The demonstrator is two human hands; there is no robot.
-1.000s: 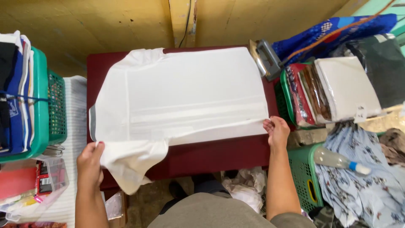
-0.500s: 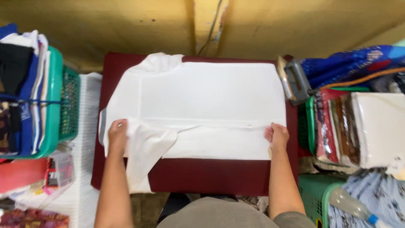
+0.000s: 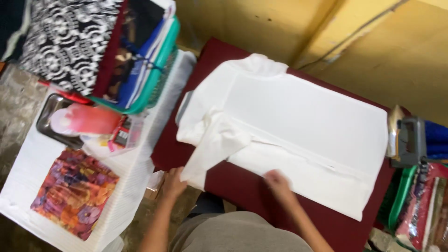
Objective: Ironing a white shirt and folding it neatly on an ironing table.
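Your left hand (image 3: 173, 181) sits at the near left edge of the maroon counter (image 3: 242, 186), fingers curled under the hanging tip of the white shirt's sleeve (image 3: 212, 144); whether that grip is truly pinching the cloth or only touching it, you cannot tell from this blurred view. Your right hand (image 3: 277, 180) lies on the near folded edge of the white shirt (image 3: 298, 121), fingers down on the fabric in a flat, released grip, pressing rather than clasping.

The shirt is spread across most of the counter, its collar toward the far left corner and its hem toward the right edge. The near long side is folded over, making a crease that runs from the sleeve toward the right edge. The sleeve is folded across the shirt and droops over the bare maroon strip along the near edge.

Just off the counter's right edge stands a grey clothes iron (image 3: 410, 140). Off the left edge, a teal laundry basket (image 3: 154, 88) holds stacked clothes, with a black-and-white patterned fabric (image 3: 65, 42) beside it. Nearer you on that side, a white cloth-covered surface (image 3: 28, 186) carries a metal tray (image 3: 49, 121) and a floral folded cloth (image 3: 74, 191).
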